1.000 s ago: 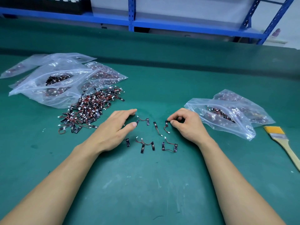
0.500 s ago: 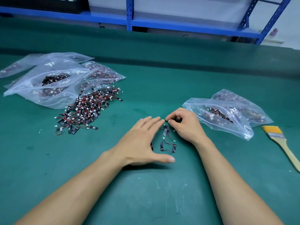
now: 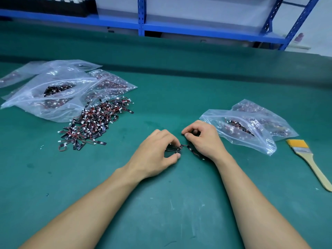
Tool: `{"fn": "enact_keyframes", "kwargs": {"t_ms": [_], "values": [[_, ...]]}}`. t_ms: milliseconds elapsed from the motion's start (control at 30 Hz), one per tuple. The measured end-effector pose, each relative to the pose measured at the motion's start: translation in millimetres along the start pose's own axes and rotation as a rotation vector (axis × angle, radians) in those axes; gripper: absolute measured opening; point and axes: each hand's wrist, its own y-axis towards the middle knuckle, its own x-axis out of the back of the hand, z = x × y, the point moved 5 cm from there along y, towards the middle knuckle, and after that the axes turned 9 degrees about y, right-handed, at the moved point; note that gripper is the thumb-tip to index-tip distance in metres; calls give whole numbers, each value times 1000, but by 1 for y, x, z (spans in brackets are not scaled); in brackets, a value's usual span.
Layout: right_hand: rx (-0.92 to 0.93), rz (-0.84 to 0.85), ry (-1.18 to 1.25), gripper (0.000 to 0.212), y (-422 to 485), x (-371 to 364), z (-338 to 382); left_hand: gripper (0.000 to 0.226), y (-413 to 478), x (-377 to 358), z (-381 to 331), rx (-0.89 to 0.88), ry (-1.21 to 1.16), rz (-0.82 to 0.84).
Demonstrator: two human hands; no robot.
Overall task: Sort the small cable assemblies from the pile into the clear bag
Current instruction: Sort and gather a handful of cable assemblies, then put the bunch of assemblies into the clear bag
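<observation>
Pinched in the curled left hand [image 3: 154,155] is a bunch of cable assemblies [image 3: 175,149], while whether the curled right hand [image 3: 203,141] beside it holds anything cannot be told.

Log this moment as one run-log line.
phase: gather | left hand: grips cable assemblies | right hand: curled beside them, hold unclear | pile: far left | clear bag: right side

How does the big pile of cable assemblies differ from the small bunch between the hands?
The big pile holds many assemblies; the small bunch only a few. The big pile lies untouched beside the left bags; the small bunch is gripped by the left hand, beside the right hand. Both lie on the green mat: black strips with thin wires.
</observation>
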Motion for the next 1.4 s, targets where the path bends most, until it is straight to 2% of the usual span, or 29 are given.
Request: {"fn": "enact_keyframes", "kwargs": {"t_ms": [133, 233, 333, 567, 667, 800, 900, 1000, 1100, 1200, 1267, 1400], "values": [[8, -3, 14, 26, 0, 2, -3, 55, -6, 17, 23, -16, -6, -9], [20, 1, 24, 28, 0, 3, -4, 86, -8, 20, 40, -1, 75, 92], [39, -22, 19, 28, 1, 3, -3, 98, -4, 7, 32, -44, 186, 181], [-10, -130, 131, 35, 5, 13, -9, 72, 15, -25, -23, -292, 243, 209], [-25, -134, 167, 39, 5, 14, -10, 54, 18, -27, -25, -293, 252, 205], [-21, -118, 152, 39, 6, 12, -10, 30, 13, -17, -15, -250, 99, 137], [-20, -105, 141, 37, 5, 11, -10, 29, 10, -3, -1, -169, -122, 71], [-9, -93, 108, 37, 4, 9, -9, 52, 6, 11, 20, -86, -197, 59], [-5, -95, 93, 39, 5, 8, -7, 85, 1, 15, 33, -92, -119, 150], [-3, -91, 96, 37, 4, 7, -7, 108, 2, 9, 31, -190, 143, 256], [-6, -76, 89, 36, 3, 6, -6, 102, 5, 2, 25, -238, 269, 293], [-9, -50, 54, 33, 3, 3, -7, 56, 14, -5, 12, -236, 269, 261]]}}
